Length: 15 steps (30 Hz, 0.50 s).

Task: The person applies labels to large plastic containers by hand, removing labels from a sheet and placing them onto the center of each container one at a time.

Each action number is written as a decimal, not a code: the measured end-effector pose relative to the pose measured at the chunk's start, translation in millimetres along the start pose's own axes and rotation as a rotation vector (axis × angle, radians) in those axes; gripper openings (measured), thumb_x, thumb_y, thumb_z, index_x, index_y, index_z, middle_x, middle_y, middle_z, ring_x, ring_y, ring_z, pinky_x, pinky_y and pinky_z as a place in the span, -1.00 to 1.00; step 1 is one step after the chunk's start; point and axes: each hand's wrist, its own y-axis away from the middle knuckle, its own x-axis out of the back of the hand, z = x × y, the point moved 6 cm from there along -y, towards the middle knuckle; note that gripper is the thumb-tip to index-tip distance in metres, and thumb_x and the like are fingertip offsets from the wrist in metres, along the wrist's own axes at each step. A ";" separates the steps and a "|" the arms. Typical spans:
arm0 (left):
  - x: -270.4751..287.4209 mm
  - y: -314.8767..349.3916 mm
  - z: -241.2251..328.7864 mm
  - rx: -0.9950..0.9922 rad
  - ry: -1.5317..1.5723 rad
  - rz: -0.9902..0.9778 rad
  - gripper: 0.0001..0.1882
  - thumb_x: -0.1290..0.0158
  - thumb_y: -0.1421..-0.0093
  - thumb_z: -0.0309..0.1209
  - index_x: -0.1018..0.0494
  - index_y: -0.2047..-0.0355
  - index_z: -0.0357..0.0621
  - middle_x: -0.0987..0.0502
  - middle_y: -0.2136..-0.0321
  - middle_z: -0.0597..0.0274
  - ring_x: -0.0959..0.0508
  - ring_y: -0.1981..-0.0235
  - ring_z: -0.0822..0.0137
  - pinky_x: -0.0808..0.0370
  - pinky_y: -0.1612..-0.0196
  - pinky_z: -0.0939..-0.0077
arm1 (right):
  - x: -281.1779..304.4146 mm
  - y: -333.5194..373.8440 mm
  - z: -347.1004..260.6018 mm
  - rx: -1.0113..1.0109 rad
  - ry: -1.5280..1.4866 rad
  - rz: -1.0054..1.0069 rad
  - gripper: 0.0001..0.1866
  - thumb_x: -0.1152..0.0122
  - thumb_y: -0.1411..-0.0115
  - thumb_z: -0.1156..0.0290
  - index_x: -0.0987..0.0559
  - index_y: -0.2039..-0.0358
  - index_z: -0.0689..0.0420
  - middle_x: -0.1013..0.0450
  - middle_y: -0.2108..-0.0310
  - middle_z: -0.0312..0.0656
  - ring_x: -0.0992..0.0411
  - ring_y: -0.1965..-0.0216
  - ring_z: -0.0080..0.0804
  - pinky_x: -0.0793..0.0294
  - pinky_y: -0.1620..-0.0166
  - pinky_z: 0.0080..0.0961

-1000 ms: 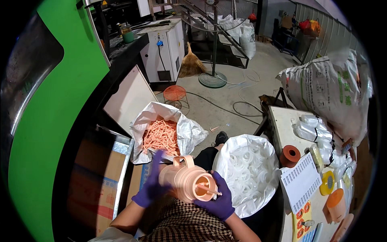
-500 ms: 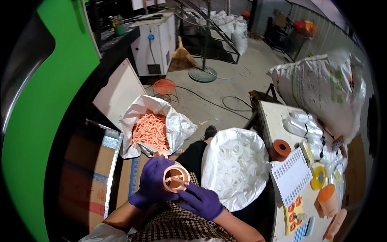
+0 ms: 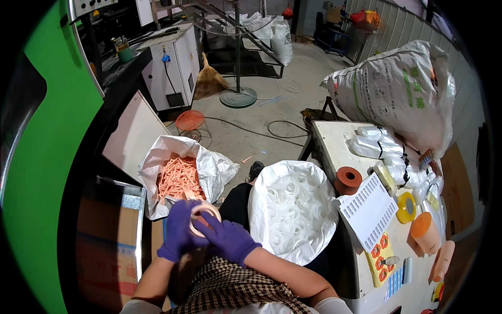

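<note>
My left hand (image 3: pixel 179 233), in a purple glove, is wrapped round a peach-coloured round plastic cup (image 3: pixel 205 206) whose open end faces up. My right hand (image 3: pixel 230 242), gloved the same way, has its bent fingers over and inside the rim; whatever they pinch there is hidden. A peach tab (image 3: pixel 189 194) sticks out above the left fingers. Just beyond lies a white woven sack (image 3: pixel 217 166), open, with peach plastic offcuts (image 3: pixel 180 176) in it. To the right of my hands stands another white sack (image 3: pixel 256 209) full of clear plastic rings (image 3: pixel 295 206).
On the right, a table (image 3: pixel 332 137) carries a red-brown roll (image 3: pixel 348 180), a paper sheet (image 3: pixel 368 212), yellow tape (image 3: pixel 406 208) and peach cylinders (image 3: pixel 426 233). A large filled bag (image 3: pixel 389 94) stands behind it. Cardboard (image 3: pixel 107 222) lies at left; a red stool (image 3: pixel 190 120) stands ahead.
My right fingers have moved from the rim's near edge to over and into the cup's opening. The peach strip seen across the opening is now hidden. The whole view has shifted.
</note>
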 end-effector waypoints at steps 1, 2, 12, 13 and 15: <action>4.1 -5.3 -12.2 0.040 0.006 0.123 -0.27 -0.42 0.16 -0.12 -0.45 0.02 -0.21 -0.53 0.06 0.02 -0.53 0.06 -0.05 -0.40 -0.13 0.10 | 8.9 0.8 6.0 -0.009 0.002 0.007 -0.37 -0.31 -0.15 0.21 -0.39 -0.24 -0.06 -0.36 -0.17 -0.01 -0.54 0.21 0.01 -0.57 0.22 -0.17; 12.2 -9.7 -29.2 0.096 0.058 0.197 -0.15 -0.42 0.15 -0.19 -0.26 -0.10 -0.21 -0.50 0.01 0.03 -0.51 0.01 0.00 -0.39 -0.16 0.14 | 32.4 9.0 8.7 0.101 -0.099 0.251 -0.37 -0.34 -0.12 0.25 -0.41 -0.22 -0.02 -0.36 -0.17 0.00 -0.55 0.20 0.00 -0.57 0.19 -0.19; 101.1 -21.6 -75.4 0.026 -0.107 0.639 -0.08 -0.41 0.12 -0.27 -0.26 -0.25 -0.26 -0.39 -0.16 0.04 -0.36 -0.23 0.04 0.05 -0.44 0.16 | -15.6 161.3 170.2 -0.664 0.125 0.139 -0.73 -0.43 -0.03 0.23 -0.67 0.24 -0.01 -0.53 0.29 -0.17 -0.50 0.21 -0.14 -0.50 0.13 -0.19; 79.7 -22.6 -61.7 0.016 -0.192 0.537 -0.18 -0.42 0.13 -0.27 -0.35 -0.16 -0.21 -0.41 -0.14 0.04 -0.38 -0.20 -0.02 0.03 -0.43 0.11 | -34.0 172.1 184.5 -0.682 0.159 0.090 -0.76 -0.42 -0.03 0.23 -0.66 0.29 0.00 -0.52 0.29 -0.16 -0.50 0.21 -0.13 -0.50 0.13 -0.19; 59.2 -21.1 -21.7 0.070 0.024 0.437 -0.24 -0.45 0.18 -0.25 -0.40 -0.03 -0.20 -0.44 0.02 0.05 -0.46 -0.04 0.00 -0.31 -0.24 0.14 | -40.4 170.2 198.8 -0.667 0.175 0.054 -0.79 -0.41 -0.03 0.23 -0.65 0.34 0.01 -0.50 0.30 -0.16 -0.49 0.21 -0.12 -0.49 0.14 -0.18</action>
